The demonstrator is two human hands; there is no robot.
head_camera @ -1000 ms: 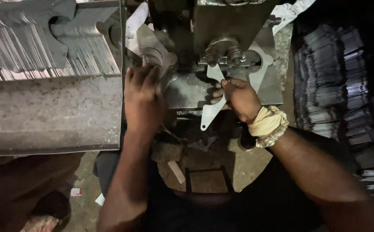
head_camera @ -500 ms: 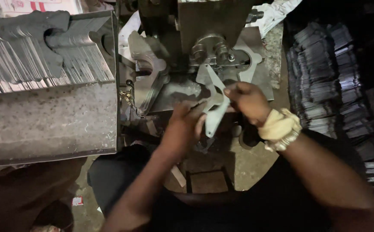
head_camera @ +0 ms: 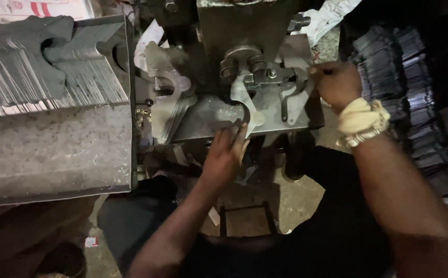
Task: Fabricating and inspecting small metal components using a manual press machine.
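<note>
My left hand (head_camera: pixel 226 150) reaches up to the bed of a punch press (head_camera: pixel 244 31), fingertips gripping the lower end of a pale, curved flat metal blank (head_camera: pixel 248 105) that lies under the die. My right hand (head_camera: pixel 337 82), its wrist wrapped in pale cloth (head_camera: pixel 360 119), is closed around the right edge of the press's metal plate (head_camera: pixel 296 100). What its fingers pinch there is partly hidden.
A grey metal tray (head_camera: pixel 54 154) at the left holds a long row of stacked flat blanks (head_camera: pixel 38 77). More shaped plates (head_camera: pixel 164 98) lean beside the press. Dark stacks of pieces (head_camera: pixel 388 67) fill the right side. Scraps lie on the floor (head_camera: pixel 296 201) below.
The pale blank went from my right hand to my left, which now sets it under the die. My right hand has moved up and right to the plate's edge.
</note>
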